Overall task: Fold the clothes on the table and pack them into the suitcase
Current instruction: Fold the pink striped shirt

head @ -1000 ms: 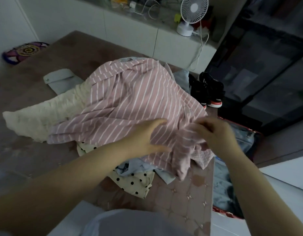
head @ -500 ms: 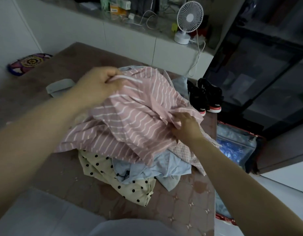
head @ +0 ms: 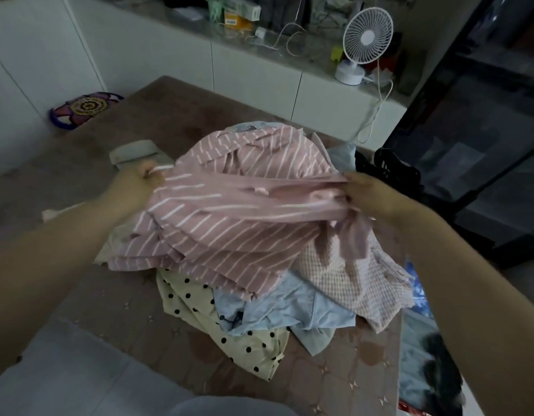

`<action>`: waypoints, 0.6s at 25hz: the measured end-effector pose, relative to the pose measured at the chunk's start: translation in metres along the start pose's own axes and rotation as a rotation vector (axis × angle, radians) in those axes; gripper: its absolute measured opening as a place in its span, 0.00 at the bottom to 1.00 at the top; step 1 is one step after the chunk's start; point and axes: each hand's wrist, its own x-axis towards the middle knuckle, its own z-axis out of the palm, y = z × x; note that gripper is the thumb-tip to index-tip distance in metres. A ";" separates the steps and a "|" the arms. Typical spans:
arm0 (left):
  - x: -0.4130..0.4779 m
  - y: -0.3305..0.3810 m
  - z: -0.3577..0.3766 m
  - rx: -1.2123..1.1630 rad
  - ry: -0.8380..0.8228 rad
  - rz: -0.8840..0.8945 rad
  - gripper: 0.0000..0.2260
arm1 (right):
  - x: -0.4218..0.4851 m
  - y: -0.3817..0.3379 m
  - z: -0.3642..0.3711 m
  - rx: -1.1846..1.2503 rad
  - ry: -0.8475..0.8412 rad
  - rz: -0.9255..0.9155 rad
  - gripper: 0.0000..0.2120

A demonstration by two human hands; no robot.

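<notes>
left hand [head: 136, 190] is a closed fist on one edge of the pink striped shirt [head: 229, 229]. right hand [head: 367, 193] pinches the bunched opposite edge. the shirt is stretched between them over the clothes pile on the table [head: 169, 121], its lower part draping onto the pile. under it are a cream polka-dot garment [head: 193, 307], a light blue garment [head: 289, 307] and a pink checked garment [head: 349, 274] at the table's right edge. the suitcase [head: 412, 355] is just right of the table, lining showing, partly behind the right forearm. a white fan [head: 364, 40] is on the counter.
</notes>
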 end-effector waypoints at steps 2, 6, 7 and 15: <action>0.003 0.001 0.009 -0.013 -0.019 0.032 0.06 | -0.005 -0.014 -0.013 0.154 -0.057 -0.063 0.16; 0.017 0.015 0.000 -0.104 0.133 0.052 0.05 | 0.021 -0.007 -0.011 -0.665 -0.089 -0.095 0.28; 0.012 0.021 0.003 -0.138 0.116 0.085 0.06 | 0.032 -0.001 -0.005 -0.806 0.056 -0.153 0.24; -0.076 -0.005 0.092 0.530 -0.493 0.414 0.41 | 0.063 0.015 0.026 -0.646 -0.370 -0.051 0.44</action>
